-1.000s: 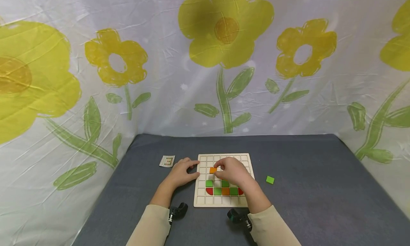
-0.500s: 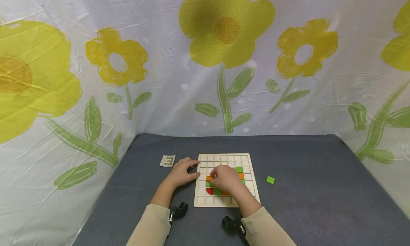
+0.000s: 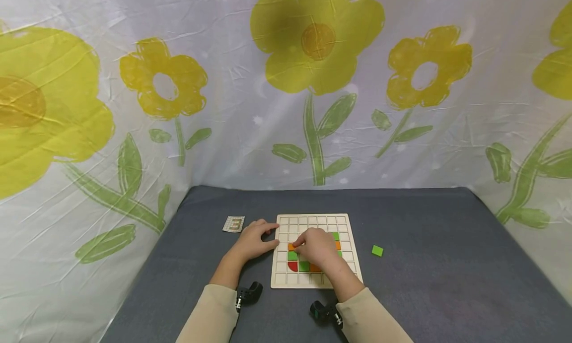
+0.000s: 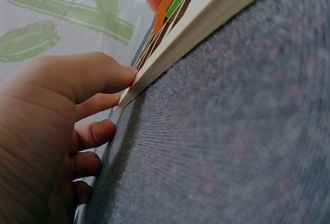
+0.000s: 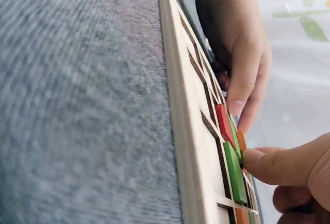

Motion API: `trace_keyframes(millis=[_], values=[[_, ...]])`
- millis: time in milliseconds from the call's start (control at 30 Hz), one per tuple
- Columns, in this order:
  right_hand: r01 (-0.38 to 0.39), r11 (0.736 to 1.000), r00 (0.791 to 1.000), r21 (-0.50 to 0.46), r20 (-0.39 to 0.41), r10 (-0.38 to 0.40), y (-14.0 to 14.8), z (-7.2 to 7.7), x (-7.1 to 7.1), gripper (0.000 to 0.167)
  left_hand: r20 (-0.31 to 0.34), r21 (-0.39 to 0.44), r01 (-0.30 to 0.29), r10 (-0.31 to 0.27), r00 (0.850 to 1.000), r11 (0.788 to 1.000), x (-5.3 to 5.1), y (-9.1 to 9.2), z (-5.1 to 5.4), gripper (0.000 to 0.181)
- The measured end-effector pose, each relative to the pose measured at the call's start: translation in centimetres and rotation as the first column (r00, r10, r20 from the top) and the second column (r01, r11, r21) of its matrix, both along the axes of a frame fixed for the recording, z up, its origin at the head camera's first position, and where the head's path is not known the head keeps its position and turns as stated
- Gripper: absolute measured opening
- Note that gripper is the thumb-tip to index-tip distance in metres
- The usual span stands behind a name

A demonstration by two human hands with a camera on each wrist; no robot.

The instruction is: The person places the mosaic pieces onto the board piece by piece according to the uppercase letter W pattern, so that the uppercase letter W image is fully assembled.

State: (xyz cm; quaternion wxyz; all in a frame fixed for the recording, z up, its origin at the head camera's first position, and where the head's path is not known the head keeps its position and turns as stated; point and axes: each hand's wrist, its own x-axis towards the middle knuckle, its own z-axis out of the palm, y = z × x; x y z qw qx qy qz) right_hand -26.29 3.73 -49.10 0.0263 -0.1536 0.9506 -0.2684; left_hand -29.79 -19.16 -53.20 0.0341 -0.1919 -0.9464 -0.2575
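A pale wooden grid board (image 3: pixel 308 221) lies on the dark cloth. My left hand (image 3: pixel 252 241) touches its left edge with thumb and index finger, the other fingers loosely bent in the left wrist view. Over the board, my right hand (image 3: pixel 318 247) pinches an orange square tile (image 3: pixel 291 246) between thumb and finger at a left-side cell. In the left wrist view this orange tile (image 4: pixel 163 13) looks tilted. Just below it sit a green tile (image 3: pixel 292 256) and a red rounded piece (image 3: pixel 292 266). My right hand hides the middle of the board.
A loose green tile (image 3: pixel 377 250) lies on the cloth right of the board. A small printed grid card (image 3: pixel 233 224) is beyond my left hand. More green and orange tiles, such as a green tile (image 3: pixel 335 236), sit in the right part of the board.
My right hand has moved left and toward me with the orange tile, uncovering tiles on the right. In the last half second the tile has shifted only slightly. My left hand stays put.
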Motion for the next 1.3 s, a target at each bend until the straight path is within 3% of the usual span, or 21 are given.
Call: trace_keyframes(millis=[233, 400, 533, 667, 967, 1300], values=[[0.021, 0.999, 0.999, 0.03, -0.033, -0.02, 0.0, -0.2, -0.2, 0.006, -0.009, 0.002, 0.001, -0.001, 1.0, 1.0, 0.0, 0.0, -0.1, 0.047], [-0.009, 1.0, 0.999, -0.024, -0.036, 0.008, 0.9, 0.2, -0.3, 0.009, -0.001, 0.0, 0.003, -0.003, 1.0, 1.0, 0.0, 0.1, -0.1, 0.047], [0.011, 0.997, 0.999, -0.078, -0.037, -0.014, 2.3, 0.9, -0.6, 0.013, 0.007, -0.009, 0.0, 0.0, 1.0, 1.0, -0.1, 0.1, -0.1, 0.048], [0.035, 0.99, 0.999, -0.14, -0.014, -0.037, 4.2, 1.4, -1.2, 0.015, 0.009, -0.003, -0.005, 0.005, 1.0, 1.0, 0.0, 0.1, 0.0, 0.048], [0.06, 0.954, 0.992, -0.293, 0.125, -0.024, 9.6, 2.0, -2.2, 0.029, 0.01, 0.013, -0.002, 0.002, 1.0, 1.0, 0.1, 0.2, 0.0, 0.048], [0.131, 0.964, 0.972, -0.232, 0.224, -0.078, 16.1, 1.3, -2.0, 0.025, 0.007, 0.006, -0.004, 0.004, 1.0, 1.0, 0.2, 0.1, 0.1, 0.048]])
